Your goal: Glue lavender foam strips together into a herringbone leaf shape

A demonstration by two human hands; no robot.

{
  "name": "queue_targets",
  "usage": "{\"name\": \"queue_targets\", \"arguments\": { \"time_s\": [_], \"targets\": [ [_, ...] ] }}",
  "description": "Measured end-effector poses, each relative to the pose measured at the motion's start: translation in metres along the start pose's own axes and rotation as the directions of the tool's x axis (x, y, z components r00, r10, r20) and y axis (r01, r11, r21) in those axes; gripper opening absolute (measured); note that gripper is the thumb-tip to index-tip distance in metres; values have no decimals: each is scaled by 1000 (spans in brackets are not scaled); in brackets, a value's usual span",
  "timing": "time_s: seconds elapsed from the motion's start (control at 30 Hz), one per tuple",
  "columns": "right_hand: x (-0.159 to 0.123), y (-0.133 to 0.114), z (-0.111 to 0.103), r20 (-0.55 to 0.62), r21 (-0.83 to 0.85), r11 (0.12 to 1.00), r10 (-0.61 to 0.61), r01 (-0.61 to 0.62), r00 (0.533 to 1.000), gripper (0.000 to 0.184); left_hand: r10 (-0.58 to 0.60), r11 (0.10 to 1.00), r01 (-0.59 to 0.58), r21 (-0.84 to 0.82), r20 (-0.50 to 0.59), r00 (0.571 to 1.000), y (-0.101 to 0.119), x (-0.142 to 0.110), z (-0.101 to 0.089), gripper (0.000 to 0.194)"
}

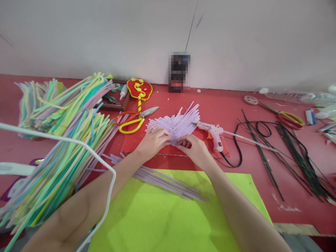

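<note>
And here at the center, both hands are in close: the left hand (155, 140) and the right hand (193, 147) each have a narrow pinch, thumb to fingers, on the low six o'clock tip of the lilac chevron piece (173, 123), which sits over a red board (128, 147). The danger looks to be right there: a sideways tug could splay those slanting strips and spoil the V. Over at three o'clock lies the pink glue gun (216, 136), nozzle aimed at the piece's edge; were it hot, a nudge might smear glue or burn a finger (whether it's switched on, I cannot tell). Its black cord (240, 154) could snag a forearm, too. Scissors (142, 115) lie at nine o'clock, blades pointing inward, so a careless wrist might catch them.

Now the surface: a red table (246, 157), busy all round. A lime-green sheet (170, 220) spreads at six o'clock under loose lilac stems (168, 182); pastel bundles (65, 140) crowd nine, dark green stems (301, 157) sprawl toward four. At twelve, a blurred-out dark object (179, 71) stands before the pale wall (105, 35).
</note>
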State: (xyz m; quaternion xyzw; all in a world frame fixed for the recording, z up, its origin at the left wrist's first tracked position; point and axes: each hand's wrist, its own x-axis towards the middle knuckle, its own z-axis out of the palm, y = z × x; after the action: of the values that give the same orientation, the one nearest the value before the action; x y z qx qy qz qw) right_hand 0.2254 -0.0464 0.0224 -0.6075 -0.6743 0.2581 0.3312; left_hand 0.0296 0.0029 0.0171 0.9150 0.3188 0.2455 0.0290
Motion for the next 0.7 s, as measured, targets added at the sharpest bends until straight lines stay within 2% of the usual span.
{"name": "queue_targets", "arguments": {
  "time_s": [0.5, 0.7],
  "targets": [
    [-1, 1, 4, -24, -51, 998, -28, 27, 999, 4, 2, 1000, -2, -11, -10, 1000, 0, 2, 1, 10],
    [0, 2, 3, -1, -59, 998, -21, 21, 1000, 6, 47, 996, -45, 71, -27, 999, 3, 1, 2, 16]
  ]
}}
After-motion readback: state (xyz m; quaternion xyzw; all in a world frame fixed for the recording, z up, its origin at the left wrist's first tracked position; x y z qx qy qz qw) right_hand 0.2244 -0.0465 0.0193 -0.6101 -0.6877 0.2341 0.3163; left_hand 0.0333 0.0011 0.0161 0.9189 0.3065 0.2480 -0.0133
